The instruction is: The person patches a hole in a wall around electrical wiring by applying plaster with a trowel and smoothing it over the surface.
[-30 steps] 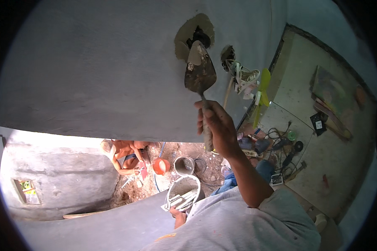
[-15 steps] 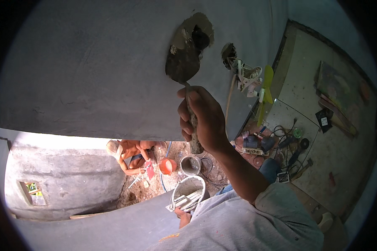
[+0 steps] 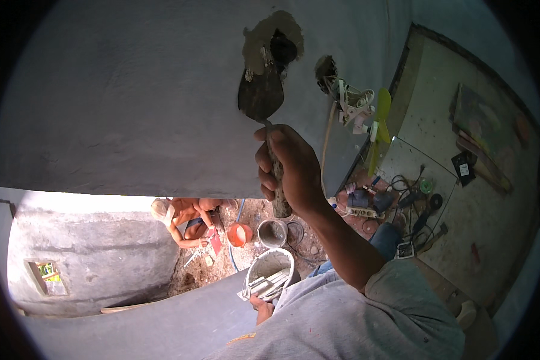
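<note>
My right hand (image 3: 291, 171) is closed around the wooden handle of a trowel (image 3: 261, 96), raised against the grey wall. The dark blade lies just below a patch of wet mortar (image 3: 258, 48) that surrounds a hole (image 3: 283, 48) in the wall. Whether the blade touches the wall is hard to tell. Low in the view, my left hand (image 3: 262, 308) grips the edge of a pale bucket (image 3: 292, 267). Inside the bucket are whitish, mortar-smeared strips; part of the left hand is hidden by my shirt.
Right of the patch is a second hole (image 3: 326, 67), beside a white fan frame with yellow-green blades (image 3: 383, 114). Cables and tools (image 3: 411, 198) lie at right. Below, a person (image 3: 189, 217) crouches near an orange bucket (image 3: 239, 234) and a grey bucket (image 3: 273, 233).
The wall patch and fan sit slightly higher in the view. The trowel blade is a little lower relative to the patch. Both hands keep their holds.
</note>
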Available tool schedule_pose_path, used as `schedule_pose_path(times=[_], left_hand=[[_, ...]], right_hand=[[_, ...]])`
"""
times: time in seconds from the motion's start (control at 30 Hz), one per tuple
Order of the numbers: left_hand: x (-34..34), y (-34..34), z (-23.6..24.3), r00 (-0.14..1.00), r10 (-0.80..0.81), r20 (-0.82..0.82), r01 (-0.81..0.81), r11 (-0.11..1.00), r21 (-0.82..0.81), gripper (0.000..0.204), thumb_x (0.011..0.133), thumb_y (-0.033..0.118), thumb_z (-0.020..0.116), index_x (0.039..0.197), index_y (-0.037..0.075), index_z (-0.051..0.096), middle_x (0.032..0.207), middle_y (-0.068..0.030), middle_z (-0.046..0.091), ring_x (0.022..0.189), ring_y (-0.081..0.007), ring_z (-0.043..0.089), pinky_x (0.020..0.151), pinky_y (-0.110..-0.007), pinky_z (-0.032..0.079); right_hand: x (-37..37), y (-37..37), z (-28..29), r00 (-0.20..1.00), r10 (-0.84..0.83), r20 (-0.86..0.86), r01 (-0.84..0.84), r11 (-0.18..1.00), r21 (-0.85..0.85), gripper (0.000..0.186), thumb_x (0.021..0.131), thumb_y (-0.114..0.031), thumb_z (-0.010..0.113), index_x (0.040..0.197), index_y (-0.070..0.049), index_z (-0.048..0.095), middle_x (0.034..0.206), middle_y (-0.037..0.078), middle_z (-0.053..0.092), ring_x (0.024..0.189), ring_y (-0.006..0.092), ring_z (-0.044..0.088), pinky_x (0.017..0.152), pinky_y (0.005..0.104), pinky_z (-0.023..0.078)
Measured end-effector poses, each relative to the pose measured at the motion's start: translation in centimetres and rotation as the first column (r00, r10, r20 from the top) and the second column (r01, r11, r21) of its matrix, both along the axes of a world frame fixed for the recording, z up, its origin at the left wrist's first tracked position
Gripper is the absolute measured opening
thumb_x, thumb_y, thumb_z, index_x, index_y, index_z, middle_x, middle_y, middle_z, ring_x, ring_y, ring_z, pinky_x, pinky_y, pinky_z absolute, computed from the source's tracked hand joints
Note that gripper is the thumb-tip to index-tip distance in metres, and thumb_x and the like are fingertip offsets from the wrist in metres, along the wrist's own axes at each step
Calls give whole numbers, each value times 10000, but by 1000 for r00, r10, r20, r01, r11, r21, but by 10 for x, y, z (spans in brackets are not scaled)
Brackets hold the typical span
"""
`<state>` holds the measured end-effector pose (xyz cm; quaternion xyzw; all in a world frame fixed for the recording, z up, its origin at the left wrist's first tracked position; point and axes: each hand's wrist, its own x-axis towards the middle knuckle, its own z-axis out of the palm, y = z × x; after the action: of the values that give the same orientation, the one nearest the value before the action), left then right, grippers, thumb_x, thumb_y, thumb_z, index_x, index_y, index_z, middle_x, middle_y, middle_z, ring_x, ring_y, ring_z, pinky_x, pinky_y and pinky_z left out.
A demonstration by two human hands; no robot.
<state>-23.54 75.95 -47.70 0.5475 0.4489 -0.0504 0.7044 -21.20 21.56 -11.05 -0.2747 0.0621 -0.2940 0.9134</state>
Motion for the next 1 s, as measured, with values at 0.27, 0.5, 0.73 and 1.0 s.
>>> schedule_pose_path(times=[0.27,0.5,0.73,1.0], left_hand=[[-7,-26,27,999,32,-6,-31,998,57,502,779,182,528,1257,34,573,1192,-177,631,1014,-385,669,839,-580,580],[-5,-35,34,1000,24,3,-24,998,57,502,780,182,527,1257,32,572,1188,-176,633,1011,-388,670,847,-582,576],[-4,-37,38,1000,17,15,-17,999,51,502,780,181,527,1257,31,572,1184,-176,635,1008,-391,670,855,-585,573],[1,-46,37,999,-19,46,18,999,28,502,781,181,526,1257,29,572,1179,-175,637,1005,-394,670,864,-588,568]], right_hand=[[5,4,-25,1000,8,22,-10,998,68,392,1048,-371,456,1172,-4,516,719,30,500,477,92,443,391,267,387],[4,5,-41,1000,11,14,-13,995,99,377,1043,-353,459,1174,-4,517,717,30,497,476,94,440,394,267,387],[1,9,-53,1000,27,0,-27,991,128,384,1034,-356,473,1175,-2,521,724,30,498,484,96,444,394,269,388],[-9,5,-77,998,30,-49,-19,978,210,367,1018,-367,510,1172,-36,550,715,19,494,481,94,445,394,275,396]])
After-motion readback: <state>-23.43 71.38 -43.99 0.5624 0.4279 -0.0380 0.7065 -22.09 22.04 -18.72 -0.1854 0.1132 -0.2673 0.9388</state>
